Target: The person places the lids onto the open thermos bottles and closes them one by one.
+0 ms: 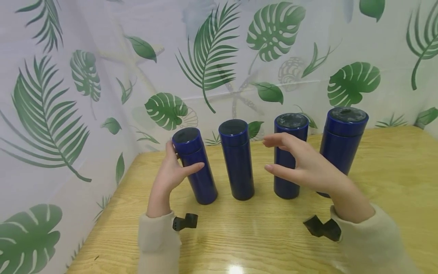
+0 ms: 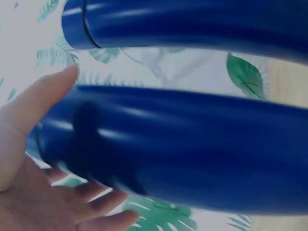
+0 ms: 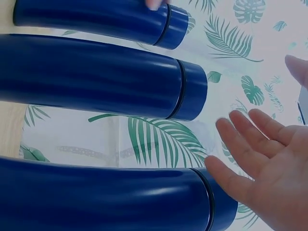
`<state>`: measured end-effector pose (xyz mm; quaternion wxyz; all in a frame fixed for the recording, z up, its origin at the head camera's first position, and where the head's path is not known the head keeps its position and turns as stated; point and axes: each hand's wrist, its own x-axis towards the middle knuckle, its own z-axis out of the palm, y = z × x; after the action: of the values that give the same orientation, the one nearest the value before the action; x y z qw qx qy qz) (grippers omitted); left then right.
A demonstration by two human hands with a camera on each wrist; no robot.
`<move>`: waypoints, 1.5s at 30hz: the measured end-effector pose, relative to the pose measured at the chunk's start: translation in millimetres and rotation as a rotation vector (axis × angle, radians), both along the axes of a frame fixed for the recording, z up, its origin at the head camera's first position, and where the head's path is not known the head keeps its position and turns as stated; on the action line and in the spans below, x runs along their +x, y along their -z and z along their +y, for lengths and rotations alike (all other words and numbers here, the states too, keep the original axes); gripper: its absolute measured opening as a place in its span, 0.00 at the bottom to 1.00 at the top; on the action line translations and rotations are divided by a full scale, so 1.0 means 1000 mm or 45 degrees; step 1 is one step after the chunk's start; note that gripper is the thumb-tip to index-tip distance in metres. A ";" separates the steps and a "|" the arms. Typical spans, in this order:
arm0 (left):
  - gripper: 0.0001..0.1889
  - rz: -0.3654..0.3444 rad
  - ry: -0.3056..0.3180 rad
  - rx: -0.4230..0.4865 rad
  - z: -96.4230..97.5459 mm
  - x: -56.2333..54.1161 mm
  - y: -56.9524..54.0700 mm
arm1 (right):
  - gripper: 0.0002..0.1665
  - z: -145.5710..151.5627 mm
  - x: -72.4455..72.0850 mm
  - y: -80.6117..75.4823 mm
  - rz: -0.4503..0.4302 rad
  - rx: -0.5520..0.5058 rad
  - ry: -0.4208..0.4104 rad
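Observation:
Several dark blue thermos bottles with glossy black lid tops stand upright in a row in the head view. My left hand (image 1: 169, 173) is at the leftmost thermos bottle (image 1: 202, 186), thumb across its front and fingers by its left side; the left wrist view shows these fingers loosely spread beside the bottle (image 2: 202, 149). Whether they touch it I cannot tell. My right hand (image 1: 311, 163) hovers before the third thermos bottle (image 1: 286, 182), thumb and fingers apart and holding nothing. To its left stands the second thermos bottle (image 1: 238, 167).
The far-right thermos bottle (image 1: 342, 148) stands behind my right wrist. All stand on a light wooden table (image 1: 246, 236). A white cloth with green leaf prints (image 1: 137, 83) hangs behind and at the left. Black camera mounts (image 1: 186, 222) sit on both sleeves.

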<state>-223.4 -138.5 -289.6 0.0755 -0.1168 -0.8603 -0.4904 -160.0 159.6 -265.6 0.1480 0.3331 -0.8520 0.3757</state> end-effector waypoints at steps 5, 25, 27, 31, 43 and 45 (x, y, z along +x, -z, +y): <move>0.45 0.418 -0.181 -0.032 0.017 0.016 -0.009 | 0.30 0.003 0.003 0.001 0.061 0.023 0.069; 0.30 0.836 0.224 -0.677 0.098 0.068 0.008 | 0.36 0.028 0.023 0.021 0.335 0.196 0.244; 0.30 0.814 0.230 -0.756 0.101 0.070 0.010 | 0.37 0.030 0.026 0.023 0.347 0.230 0.261; 0.33 0.639 0.242 -0.942 0.107 0.077 0.014 | 0.42 0.031 0.033 0.028 0.254 0.391 0.296; 0.43 0.189 0.244 -1.163 0.107 0.083 0.034 | 0.48 0.021 0.047 0.048 -0.134 0.664 0.382; 0.44 0.183 0.226 -1.180 0.107 0.084 0.036 | 0.48 0.020 0.048 0.051 -0.137 0.692 0.395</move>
<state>-139.1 -31.7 -325.4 0.0324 -0.2449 -0.9677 -0.0503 -112.3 180.0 -317.1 0.0640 0.2060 -0.9685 0.1245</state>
